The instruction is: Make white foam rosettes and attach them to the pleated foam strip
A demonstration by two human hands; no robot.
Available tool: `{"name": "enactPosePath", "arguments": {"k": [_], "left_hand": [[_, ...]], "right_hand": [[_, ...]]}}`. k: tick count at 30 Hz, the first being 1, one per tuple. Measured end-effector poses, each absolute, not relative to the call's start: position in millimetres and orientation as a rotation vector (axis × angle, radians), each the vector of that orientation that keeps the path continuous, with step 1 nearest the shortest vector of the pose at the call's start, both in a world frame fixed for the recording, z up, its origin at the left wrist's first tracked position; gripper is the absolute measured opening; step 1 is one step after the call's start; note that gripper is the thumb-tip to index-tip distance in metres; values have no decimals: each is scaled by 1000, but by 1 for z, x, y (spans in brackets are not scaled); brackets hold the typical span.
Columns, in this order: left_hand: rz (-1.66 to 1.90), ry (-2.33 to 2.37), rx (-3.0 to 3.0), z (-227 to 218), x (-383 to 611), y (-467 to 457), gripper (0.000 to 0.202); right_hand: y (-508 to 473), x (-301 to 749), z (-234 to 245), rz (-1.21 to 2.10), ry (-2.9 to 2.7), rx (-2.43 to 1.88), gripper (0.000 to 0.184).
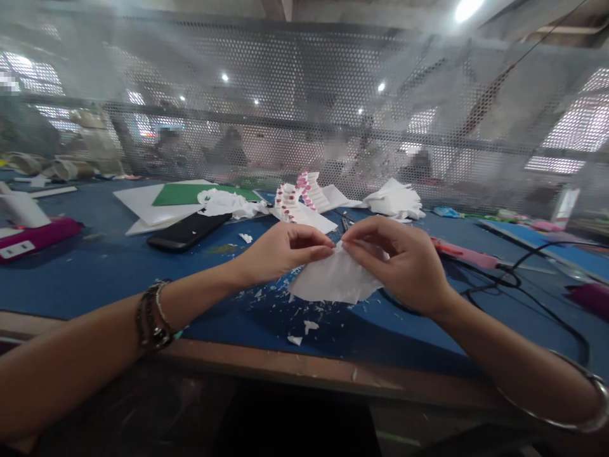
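Note:
A thin white sheet point(337, 280), paper or cloth, hangs from my fingertips just above the blue table. My left hand point(288, 251) pinches its top edge between thumb and fingers. Close beside it, my right hand point(397, 257) pinches the same edge, and part of the sheet lies behind its fingers. Small white scraps point(295, 340) are scattered on the table beneath. Beyond the hands stand white folded strips point(290, 200) with rows of pink and dark red tips. A metal tool, perhaps scissors point(346, 220), lies partly hidden behind my right hand.
A black phone point(188, 232) lies left, near a green sheet point(204, 194) and crumpled white material point(228, 203). White sheets are piled point(394, 199) at the back. A pink tool point(466, 252) with a black cable point(547, 304) sits right. Perforated mesh point(295, 108) closes the far side.

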State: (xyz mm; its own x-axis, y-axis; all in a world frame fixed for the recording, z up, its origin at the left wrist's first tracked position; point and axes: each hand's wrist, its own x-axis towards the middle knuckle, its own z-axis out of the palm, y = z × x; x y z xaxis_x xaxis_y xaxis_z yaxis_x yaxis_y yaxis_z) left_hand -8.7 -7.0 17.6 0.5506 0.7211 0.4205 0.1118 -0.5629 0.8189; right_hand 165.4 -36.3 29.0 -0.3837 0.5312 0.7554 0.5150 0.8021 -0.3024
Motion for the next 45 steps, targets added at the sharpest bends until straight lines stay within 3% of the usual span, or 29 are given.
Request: {"name": "enactPosePath", "arguments": {"k": [4, 8, 13, 16, 18, 22, 27, 33, 40, 45], "left_hand": [[1092, 764, 2251, 19, -12, -3, 18], [1403, 841, 2812, 23, -18, -4, 14], [1619, 728, 3301, 28, -25, -10, 13], [1655, 520, 3461, 27, -27, -10, 12], [1591, 407, 3555, 27, -28, -9, 13], [1254, 303, 3693, 20, -27, -7, 20], [824, 250, 3682, 3, -20, -15, 26], [494, 427, 3196, -5, -16, -17, 13], [458, 549, 2971, -3, -20, -17, 11], [665, 736, 3031, 31, -21, 15, 8]], "right_hand": [[-32, 167, 29, -52, -2068, -783, 7], [-27, 168, 28, -327, -2114, -780, 11], [-30, 164, 28, -569, -2097, -653, 28], [-33, 165, 27, -691, -2115, -576, 10], [-32, 167, 26, -763, -2168, -549, 4], [-27, 173, 20, -760, -2402, -502, 13], [-31, 177, 12, -485, -2699, -518, 22], [-40, 177, 9, -199, -2856, -656, 21], [-40, 171, 9, -25, -2739, -1084, 17], [-6, 169, 31, -227, -2578, -1182, 13]]}}
